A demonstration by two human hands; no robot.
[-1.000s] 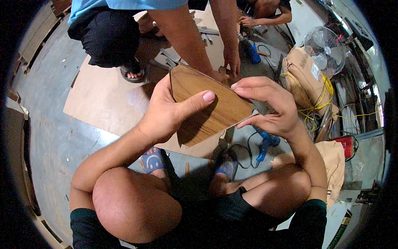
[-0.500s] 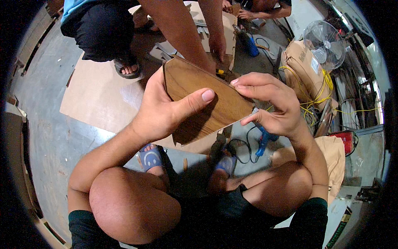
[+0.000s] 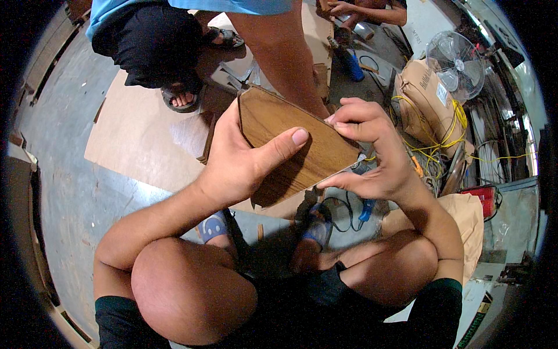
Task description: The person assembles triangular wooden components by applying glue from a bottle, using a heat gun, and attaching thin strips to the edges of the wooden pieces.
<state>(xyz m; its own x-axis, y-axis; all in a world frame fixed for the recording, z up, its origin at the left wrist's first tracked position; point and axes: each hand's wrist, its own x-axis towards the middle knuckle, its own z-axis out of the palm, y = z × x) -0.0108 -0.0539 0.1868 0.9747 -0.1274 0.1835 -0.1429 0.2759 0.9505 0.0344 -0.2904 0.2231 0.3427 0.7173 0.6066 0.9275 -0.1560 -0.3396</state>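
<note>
A small brown wood-grain board (image 3: 285, 123) with a slanted end is held up in front of me, above my knees. My left hand (image 3: 235, 163) grips its left side, thumb flat across the face and the other fingers hidden behind. At the opposite end, my right hand (image 3: 381, 148) has bent fingers at the upper edge and its thumb at the lower edge, so the board's right corner sits between them. A bluish thing beside my right palm is too small to make out.
A person in a blue shirt (image 3: 244, 6) stands close ahead, one arm reaching down behind the board. Cardboard (image 3: 139, 131) covers the floor. To the right are a blue corded power tool (image 3: 366, 210), a wrapped package (image 3: 427, 102), yellow cable (image 3: 458, 119) and a fan (image 3: 459, 64).
The board and both hands have shifted slightly right and down. My right thumb has slid left along the lower edge. The other person has moved, and more blue shirt shows.
</note>
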